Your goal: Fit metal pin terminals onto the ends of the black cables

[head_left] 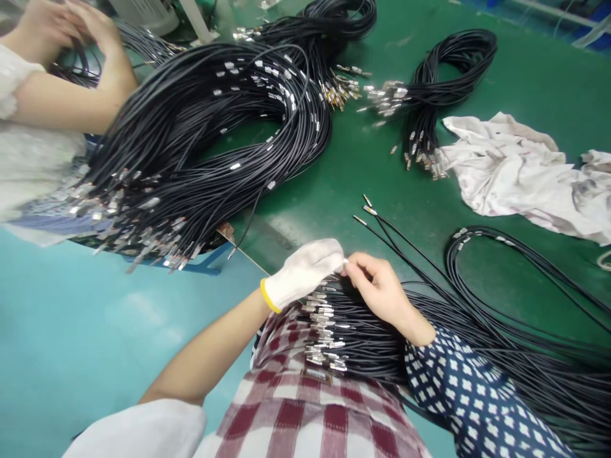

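My left hand (308,270), in a white knit glove with a yellow cuff, is closed with its fingertips against those of my right hand. My bare right hand (382,289) pinches the end of a black cable, where a small pale tip shows between the two hands; most of that end is hidden by my fingers. Just below lies a bundle of black cables (372,343), with silver metal connectors (322,324) lined up at the table edge near my checked apron (305,401).
A large coil of black cables (286,146) with white labels overhangs the green table (382,38) on the left. Beyond it is a co-worker's arm (71,98). A smaller cable coil (443,76) and crumpled white cloth (515,165) lie at right. Looped cables (453,248) lie nearer.
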`<state>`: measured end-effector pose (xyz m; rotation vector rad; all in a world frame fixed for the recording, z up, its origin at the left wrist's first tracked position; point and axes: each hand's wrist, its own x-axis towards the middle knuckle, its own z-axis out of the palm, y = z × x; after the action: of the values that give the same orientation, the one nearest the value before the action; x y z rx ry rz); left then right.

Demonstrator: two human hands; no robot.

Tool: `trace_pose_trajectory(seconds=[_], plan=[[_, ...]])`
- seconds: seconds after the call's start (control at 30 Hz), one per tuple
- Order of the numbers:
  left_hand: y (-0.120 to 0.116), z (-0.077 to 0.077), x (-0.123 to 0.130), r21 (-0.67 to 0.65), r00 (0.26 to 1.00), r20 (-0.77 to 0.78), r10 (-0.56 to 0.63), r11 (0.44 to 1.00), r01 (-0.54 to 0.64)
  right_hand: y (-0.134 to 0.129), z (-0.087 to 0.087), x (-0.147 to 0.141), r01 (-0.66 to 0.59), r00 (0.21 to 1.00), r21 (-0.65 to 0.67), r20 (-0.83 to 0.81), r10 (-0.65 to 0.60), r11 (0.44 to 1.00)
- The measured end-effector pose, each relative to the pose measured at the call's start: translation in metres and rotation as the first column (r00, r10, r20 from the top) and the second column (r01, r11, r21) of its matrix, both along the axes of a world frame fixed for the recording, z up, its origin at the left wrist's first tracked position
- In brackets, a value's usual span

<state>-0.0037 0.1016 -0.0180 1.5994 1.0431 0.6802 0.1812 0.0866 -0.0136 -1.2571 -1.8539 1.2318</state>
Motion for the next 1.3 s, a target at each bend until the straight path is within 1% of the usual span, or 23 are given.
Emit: trace_pose_trajectory(seconds=[0.07, 0.17, 0.27, 0.37, 0.47, 0.67, 0.97, 1.17, 1.3], plan=[[0.0025, 0.0016, 0.0022, -0.121, 0.99, 0.144, 0.006, 0.993, 0.012, -0.0004, 0.0003, 0.0007, 0.028, 0.996, -0.033, -0.082, -0.03, 0.999], [0.004, 0.0003, 0.0056, -0.248, 0.944, 0.321, 0.074, 0.969, 0.009, -0.0007, 0.0017, 0.0023, 0.033, 0.988, -0.038, -0.152, -0.039, 0.999], [0.0044, -0.0025, 0.0064, -0.294, 0.911, 0.405, 0.079, 0.955, 0.048, -0.0009, 0.0021, 0.0032, 0.011, 0.986, -0.028, -0.169, -0.016, 1.0], [0.0044, -0.0039, 0.0055, -0.321, 0.889, 0.453, 0.074, 0.943, 0.085, -0.0011, 0.0012, 0.0029, 0.01, 0.986, -0.039, -0.163, -0.016, 0.999], [0.0044, -0.0037, 0.0052, -0.343, 0.884, 0.459, 0.085, 0.935, 0.088, -0.0017, -0.0002, 0.002, 0.019, 0.981, -0.075, -0.189, -0.033, 0.997], [0.0063, -0.0016, 0.0054, -0.301, 0.903, 0.43, 0.016, 0.945, 0.127, -0.005, -0.0022, -0.0006, 0.069, 0.977, -0.135, -0.193, -0.095, 0.988], [0.0066, 0.0003, 0.0048, -0.309, 0.911, 0.412, 0.003, 0.941, 0.136, -0.0068, -0.0017, -0.004, 0.101, 0.968, -0.142, -0.216, -0.13, 0.985], [0.0067, 0.0004, 0.0061, -0.3, 0.907, 0.42, 0.01, 0.945, 0.128, -0.0054, -0.0034, -0.0016, 0.067, 0.973, -0.124, -0.211, -0.092, 0.99], [0.0071, -0.001, 0.0062, -0.356, 0.895, 0.443, 0.052, 0.927, 0.122, -0.0034, -0.0034, 0.0023, 0.004, 0.975, -0.105, -0.22, -0.027, 0.995]])
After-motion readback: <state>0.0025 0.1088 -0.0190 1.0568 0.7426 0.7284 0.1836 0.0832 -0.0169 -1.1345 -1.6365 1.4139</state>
